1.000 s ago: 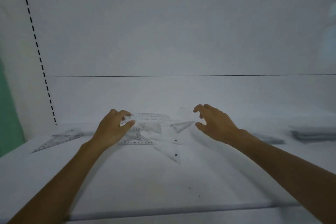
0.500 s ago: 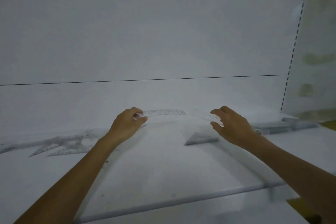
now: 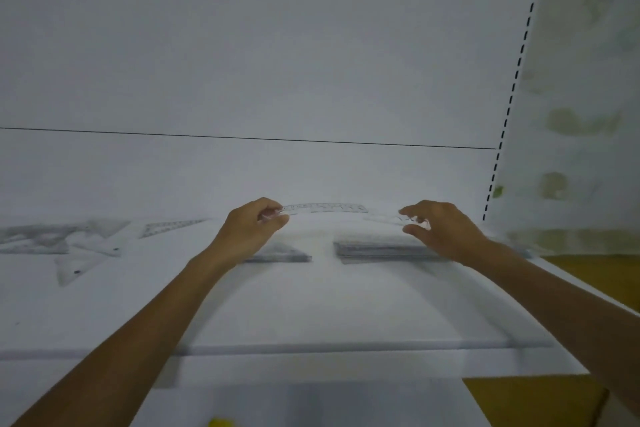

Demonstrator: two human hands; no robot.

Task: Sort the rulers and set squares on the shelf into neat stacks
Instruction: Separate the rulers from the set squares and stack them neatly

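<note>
Ruler (image 3: 323, 208) between both hands' fingers (image 3: 277, 218)

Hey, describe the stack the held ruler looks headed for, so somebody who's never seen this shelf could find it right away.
Start at the white shelf and follow it toward the dashed upright at its right end. Just before that, under the right hand, lies a rectangular stack of clear rulers. Its neighbour on the left, by the left hand, is a stack of set squares, and the pieces further left lie scattered, not stacked.
</note>
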